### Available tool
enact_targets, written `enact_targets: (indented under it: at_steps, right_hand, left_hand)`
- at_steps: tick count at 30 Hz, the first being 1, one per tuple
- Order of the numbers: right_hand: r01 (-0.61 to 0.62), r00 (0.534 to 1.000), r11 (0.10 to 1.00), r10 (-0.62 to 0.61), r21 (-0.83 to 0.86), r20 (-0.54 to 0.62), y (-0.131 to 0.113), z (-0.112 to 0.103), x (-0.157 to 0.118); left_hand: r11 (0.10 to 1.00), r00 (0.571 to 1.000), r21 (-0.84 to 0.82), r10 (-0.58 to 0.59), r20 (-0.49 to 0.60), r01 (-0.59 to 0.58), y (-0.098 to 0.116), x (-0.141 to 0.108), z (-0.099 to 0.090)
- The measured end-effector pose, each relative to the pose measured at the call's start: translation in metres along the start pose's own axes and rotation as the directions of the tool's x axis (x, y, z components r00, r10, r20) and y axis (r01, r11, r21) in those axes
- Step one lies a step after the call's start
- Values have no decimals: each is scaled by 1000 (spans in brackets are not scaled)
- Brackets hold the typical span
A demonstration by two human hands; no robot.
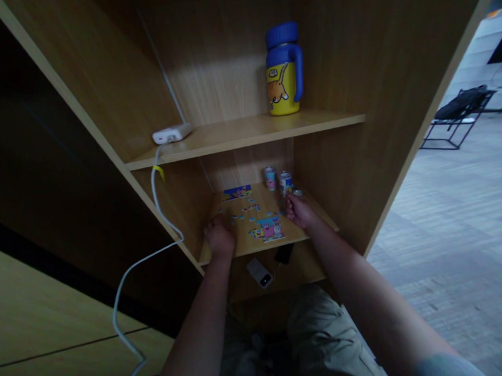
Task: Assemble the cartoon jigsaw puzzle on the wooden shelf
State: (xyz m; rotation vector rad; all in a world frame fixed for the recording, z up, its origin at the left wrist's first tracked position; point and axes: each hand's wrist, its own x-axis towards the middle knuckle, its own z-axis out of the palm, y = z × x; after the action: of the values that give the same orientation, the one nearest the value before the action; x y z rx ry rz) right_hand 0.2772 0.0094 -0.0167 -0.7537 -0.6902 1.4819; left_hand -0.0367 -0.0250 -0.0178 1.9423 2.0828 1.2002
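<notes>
On the middle shelf [242,247] lies a partly assembled jigsaw [271,229] with pink and yellow cartoon figures. Several loose puzzle pieces [251,207] are scattered behind it, and a blue picture card [237,193] lies at the back. My left hand [219,236] rests at the shelf's left side, its fingers partly hidden and too dark to read. My right hand [299,210] is at the right side, fingers curled together in front of a small printed can [285,183]; what they hold, if anything, is too small to make out. Another small can [270,178] stands further left.
A blue and yellow mug [284,82] and a white charger box [172,134] stand on the upper shelf [239,136]. A white cable [124,283] hangs down at the left. Below lie a light phone [260,273] and a dark object [284,254].
</notes>
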Motion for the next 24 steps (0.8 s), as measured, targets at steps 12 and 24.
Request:
enact_targets:
  at_steps: [12,24]
  right_hand:
    - [9,1000,999,-9,-45,-11,1,1,-1]
    - [15,1000,998,-16,-60,-23,2,1,0]
  left_hand:
    - [993,982,72,80,170,-93,4,4,7]
    - [998,996,34,58,61,-61,2,7,13]
